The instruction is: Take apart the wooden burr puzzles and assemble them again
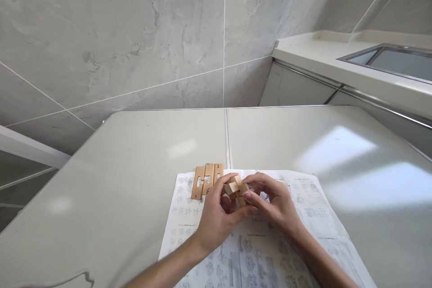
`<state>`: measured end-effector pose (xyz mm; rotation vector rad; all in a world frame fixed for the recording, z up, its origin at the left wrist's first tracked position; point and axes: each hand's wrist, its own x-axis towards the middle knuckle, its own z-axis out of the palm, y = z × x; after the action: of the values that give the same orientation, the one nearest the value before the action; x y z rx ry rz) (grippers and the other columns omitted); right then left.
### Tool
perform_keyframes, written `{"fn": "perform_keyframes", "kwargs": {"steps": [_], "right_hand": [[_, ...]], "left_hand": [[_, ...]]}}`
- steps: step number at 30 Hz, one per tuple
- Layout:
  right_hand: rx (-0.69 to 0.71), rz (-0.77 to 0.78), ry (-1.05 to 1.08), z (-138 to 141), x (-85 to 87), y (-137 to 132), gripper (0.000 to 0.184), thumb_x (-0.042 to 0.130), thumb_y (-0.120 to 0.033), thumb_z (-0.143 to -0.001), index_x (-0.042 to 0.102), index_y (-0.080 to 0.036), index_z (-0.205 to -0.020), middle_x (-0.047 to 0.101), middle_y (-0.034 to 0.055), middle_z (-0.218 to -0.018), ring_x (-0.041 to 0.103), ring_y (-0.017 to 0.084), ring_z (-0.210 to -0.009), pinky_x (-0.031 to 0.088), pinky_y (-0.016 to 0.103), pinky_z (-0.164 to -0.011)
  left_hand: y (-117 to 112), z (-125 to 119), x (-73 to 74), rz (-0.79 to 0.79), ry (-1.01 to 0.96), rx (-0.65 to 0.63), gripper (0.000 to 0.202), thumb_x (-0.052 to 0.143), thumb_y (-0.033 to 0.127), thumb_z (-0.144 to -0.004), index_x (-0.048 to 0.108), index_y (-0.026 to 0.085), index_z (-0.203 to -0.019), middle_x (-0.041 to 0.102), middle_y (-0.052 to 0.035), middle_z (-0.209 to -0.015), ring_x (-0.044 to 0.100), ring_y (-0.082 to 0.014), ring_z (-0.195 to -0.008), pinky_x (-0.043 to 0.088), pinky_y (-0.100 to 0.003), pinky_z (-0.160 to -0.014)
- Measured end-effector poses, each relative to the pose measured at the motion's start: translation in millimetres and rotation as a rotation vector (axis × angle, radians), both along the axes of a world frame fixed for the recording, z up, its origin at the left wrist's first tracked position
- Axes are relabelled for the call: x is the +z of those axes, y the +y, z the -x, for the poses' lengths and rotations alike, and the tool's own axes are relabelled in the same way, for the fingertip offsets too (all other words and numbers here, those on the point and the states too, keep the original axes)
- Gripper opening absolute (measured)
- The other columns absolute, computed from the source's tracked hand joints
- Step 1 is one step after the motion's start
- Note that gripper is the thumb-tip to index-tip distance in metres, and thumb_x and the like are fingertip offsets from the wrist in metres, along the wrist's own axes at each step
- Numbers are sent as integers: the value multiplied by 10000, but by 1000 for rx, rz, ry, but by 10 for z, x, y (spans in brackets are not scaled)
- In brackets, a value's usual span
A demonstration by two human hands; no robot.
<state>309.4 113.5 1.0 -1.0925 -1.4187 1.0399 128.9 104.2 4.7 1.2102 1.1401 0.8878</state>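
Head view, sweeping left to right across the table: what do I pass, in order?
flat wooden slats → wooden block cluster, pinched in the fingers → right hand → sink at the far right counter.

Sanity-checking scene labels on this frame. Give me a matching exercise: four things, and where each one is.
Things
1. interlocked wooden puzzle pieces
2. flat notched wooden pieces
3. printed sheet
4. sink

Places
a. set into the counter at the upper right
b. pinched between the left hand and the right hand
c. lying side by side at the sheet's far edge
d. spread flat on the table under both hands

Pairs: 1-b, 2-c, 3-d, 4-a
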Motion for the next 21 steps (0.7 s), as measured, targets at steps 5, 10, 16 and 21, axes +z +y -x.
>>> {"fn": "perform_keyframes", "kwargs": {"steps": [5, 10, 16, 21], "right_hand": [[-30, 169, 43, -12, -10, 20, 422, 547, -597, -1055, 737, -223, -1106, 446, -48, -581, 418, 146, -514, 356, 275, -496], [121, 243, 20, 19, -21, 39, 400, 550, -600, -1056, 690, -225, -1061, 590, 0, -710, 509, 175, -622, 412, 299, -583], [124, 243, -31, 7, -73, 42, 439, 510, -625, -1065, 630, -223, -932, 581, -6, -705, 477, 164, -611, 391, 288, -578], [156, 233, -119, -10, -94, 53, 524, 413, -658, -1081, 542, -225, -815, 528, -16, -677, 456, 165, -625, 389, 292, -605]], "left_hand": [[-8, -12, 49, 27, -92, 3, 736, 915, 485, -794, 570, 254, -1402, 713, -89, -1109, 675, -221, -888, 555, -318, -755], [-30, -21, 74, 2, -154, -7, 707, 867, 512, -849, 537, 262, -1423, 715, -112, -1229, 717, -268, -1068, 599, -352, -868], [-29, -13, 19, -46, -114, -30, 630, 823, 515, -893, 545, 268, -1402, 685, -106, -1226, 697, -248, -1022, 583, -345, -833], [-44, 7, 14, -93, 23, -43, 640, 807, 515, -903, 523, 298, -1435, 661, -74, -1149, 606, -183, -846, 519, -317, -739]]}}
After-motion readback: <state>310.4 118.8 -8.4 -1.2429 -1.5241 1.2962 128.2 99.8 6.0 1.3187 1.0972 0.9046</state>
